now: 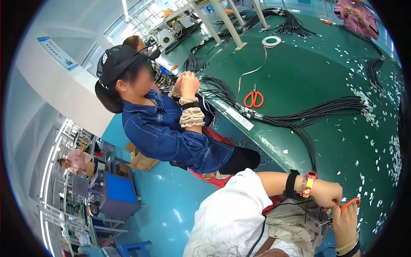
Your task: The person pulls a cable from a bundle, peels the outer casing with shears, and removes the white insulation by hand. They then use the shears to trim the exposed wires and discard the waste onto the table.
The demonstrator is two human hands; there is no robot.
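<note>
Two hands low right at worktop (299,77) edge: left hand (327,195) fingers closed on black cable ends (311,145), right hand (344,220) fingers gripping orange-handled scissors (349,203). White scraps (394,158) already scattered; long cable bundle (325,107) unfinished. Second orange scissors (254,99) idle.

So the scissors (254,99) lie on the table (299,77), tape roll (271,41) behind them, cable bundle (308,115) right in front, and a co-worker (162,124) off to their left.

Green table (299,81) with black cable bundles (325,109), orange scissors (254,99), tape roll (271,41).
</note>
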